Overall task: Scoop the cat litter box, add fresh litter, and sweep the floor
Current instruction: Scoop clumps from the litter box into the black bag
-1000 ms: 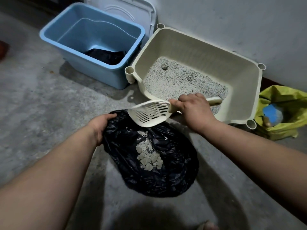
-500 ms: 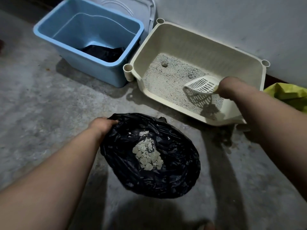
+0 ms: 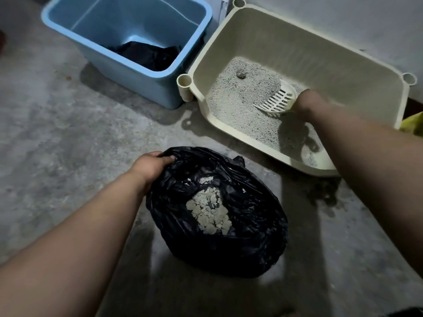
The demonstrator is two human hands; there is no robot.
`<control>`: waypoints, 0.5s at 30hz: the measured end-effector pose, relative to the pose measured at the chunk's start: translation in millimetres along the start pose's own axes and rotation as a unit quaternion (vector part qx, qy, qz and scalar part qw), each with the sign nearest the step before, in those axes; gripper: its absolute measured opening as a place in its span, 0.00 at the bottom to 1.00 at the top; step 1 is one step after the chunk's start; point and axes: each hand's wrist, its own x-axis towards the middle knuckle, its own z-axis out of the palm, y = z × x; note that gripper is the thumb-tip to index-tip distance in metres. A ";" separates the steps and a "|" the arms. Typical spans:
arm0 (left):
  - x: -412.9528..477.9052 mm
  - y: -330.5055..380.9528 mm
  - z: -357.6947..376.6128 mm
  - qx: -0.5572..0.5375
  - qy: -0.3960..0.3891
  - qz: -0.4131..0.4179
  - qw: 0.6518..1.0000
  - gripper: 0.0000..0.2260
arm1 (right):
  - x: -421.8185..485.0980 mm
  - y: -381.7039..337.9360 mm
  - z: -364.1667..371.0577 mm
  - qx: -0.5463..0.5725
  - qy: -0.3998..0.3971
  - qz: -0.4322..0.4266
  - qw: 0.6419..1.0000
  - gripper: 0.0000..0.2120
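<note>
A cream litter box (image 3: 325,53) stands on the concrete floor against the wall, holding grey litter (image 3: 235,104) with a small clump (image 3: 240,74) near its back left. My right hand (image 3: 309,101) grips the handle of a white slotted scoop (image 3: 278,99), whose tip digs into the litter. A black rubbish bag (image 3: 256,236) lies open on the floor in front, with a heap of pale litter clumps (image 3: 209,211) inside. My left hand (image 3: 151,167) grips the bag's rim at its upper left.
A blue plastic tub (image 3: 128,72) with a dark bag in it stands left of the litter box. A yellow bag (image 3: 414,123) peeks in at the right edge. Bare concrete floor (image 3: 57,145) spreads to the left and front.
My right hand carried the scoop from over the black bag back into the litter box and lowered its tip into the litter. My left hand kept hold of the bag's rim.
</note>
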 end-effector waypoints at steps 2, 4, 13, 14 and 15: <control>-0.2 -0.3 2.3 -0.012 -0.005 0.000 1.000 0.03 | -1.8 -8.5 8.2 0.054 0.007 -0.004 0.999 0.12; 1.6 -0.5 5.3 -0.023 -0.005 0.001 1.000 0.02 | -1.4 -13.6 17.6 0.088 0.019 -0.013 0.996 0.10; 9.4 2.1 14.5 -0.037 -0.001 -0.002 0.999 0.02 | -49.8 5.6 33.0 0.271 0.069 -0.076 0.957 0.14; 10.2 1.7 14.9 -0.038 0.001 -0.003 0.999 0.02 | -52.7 6.5 31.2 0.251 0.071 -0.085 0.962 0.10; 10.4 1.4 15.8 -0.040 0.000 -0.001 0.999 0.03 | -55.1 8.2 29.8 0.234 0.073 -0.093 0.965 0.07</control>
